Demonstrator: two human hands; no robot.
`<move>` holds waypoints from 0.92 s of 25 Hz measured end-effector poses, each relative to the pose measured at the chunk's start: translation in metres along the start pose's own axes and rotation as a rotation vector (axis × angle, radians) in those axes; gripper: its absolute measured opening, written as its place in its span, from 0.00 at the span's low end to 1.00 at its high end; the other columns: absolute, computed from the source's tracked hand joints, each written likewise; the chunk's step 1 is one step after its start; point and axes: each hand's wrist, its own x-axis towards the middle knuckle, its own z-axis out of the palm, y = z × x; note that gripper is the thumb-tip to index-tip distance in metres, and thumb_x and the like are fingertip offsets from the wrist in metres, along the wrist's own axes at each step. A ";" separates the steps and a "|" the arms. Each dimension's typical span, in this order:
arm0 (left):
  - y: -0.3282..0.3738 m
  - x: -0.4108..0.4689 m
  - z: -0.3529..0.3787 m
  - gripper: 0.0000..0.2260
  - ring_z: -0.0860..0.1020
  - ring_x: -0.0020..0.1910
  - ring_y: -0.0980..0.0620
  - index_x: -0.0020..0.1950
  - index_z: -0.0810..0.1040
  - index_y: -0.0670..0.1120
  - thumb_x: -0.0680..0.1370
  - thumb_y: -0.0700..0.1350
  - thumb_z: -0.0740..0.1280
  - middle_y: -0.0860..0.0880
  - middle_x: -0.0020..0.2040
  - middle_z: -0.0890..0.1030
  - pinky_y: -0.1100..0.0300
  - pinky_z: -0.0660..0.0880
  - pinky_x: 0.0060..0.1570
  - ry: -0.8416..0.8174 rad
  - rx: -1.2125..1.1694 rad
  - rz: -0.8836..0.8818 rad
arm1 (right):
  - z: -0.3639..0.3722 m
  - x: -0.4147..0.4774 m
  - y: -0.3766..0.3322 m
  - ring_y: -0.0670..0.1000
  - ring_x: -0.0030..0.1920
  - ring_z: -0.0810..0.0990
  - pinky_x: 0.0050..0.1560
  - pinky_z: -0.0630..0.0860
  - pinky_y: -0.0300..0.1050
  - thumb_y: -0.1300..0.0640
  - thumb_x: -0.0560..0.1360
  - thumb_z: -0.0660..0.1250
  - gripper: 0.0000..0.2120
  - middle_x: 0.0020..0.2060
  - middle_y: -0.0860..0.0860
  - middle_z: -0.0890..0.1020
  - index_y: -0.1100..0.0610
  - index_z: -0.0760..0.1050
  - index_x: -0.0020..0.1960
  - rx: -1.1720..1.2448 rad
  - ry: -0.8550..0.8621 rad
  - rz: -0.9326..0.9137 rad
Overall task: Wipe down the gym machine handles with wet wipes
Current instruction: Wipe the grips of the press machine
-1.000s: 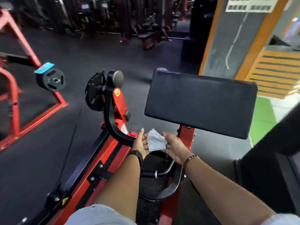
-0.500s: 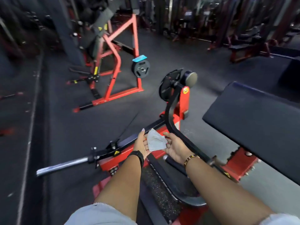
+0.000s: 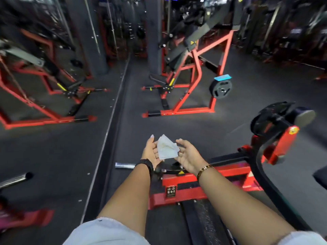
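Holding of the wet wipe [image 3: 166,149] is shared between both hands, which are raised side by side in front of the body, palms turned inward and partly upward.

- Left hand [image 3: 151,152]: spread wide, fingers nearly straight and pointing away from the body. The wipe's left edge is laid against the fingers and palm; no curl round it is seen.
- Right hand [image 3: 188,155]: partly closed. The fingers are loosely curled at the wipe's right edge, with the thumb above it, so the wipe is taken to be lightly held there.
- Wipe: white, folded and creased, roughly triangular. Its broad lower edge is stretched across from palm to palm; one corner is pointed up and away from the body. It is kept in the air, well apart from any machine part.
- A black wristwatch [image 3: 147,164] is worn on the left wrist, a gold bracelet [image 3: 205,169] on the right.
- Below the hands, the red machine frame [image 3: 221,175] is seen, with a chrome bar end [image 3: 124,165] projecting to its left and a curved black bar [image 3: 261,175] on its right.
- Farther off on the dark floor [image 3: 123,121], a second red-framed machine [image 3: 185,96] is noted, bearing a black weight plate [image 3: 221,90].
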 end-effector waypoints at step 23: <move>0.252 0.106 -0.212 0.28 0.82 0.52 0.42 0.62 0.76 0.43 0.76 0.65 0.59 0.40 0.55 0.83 0.49 0.80 0.47 0.092 -0.140 0.161 | 0.305 0.192 0.039 0.55 0.45 0.81 0.48 0.78 0.48 0.57 0.78 0.62 0.07 0.45 0.59 0.82 0.60 0.73 0.53 -0.008 -0.231 0.048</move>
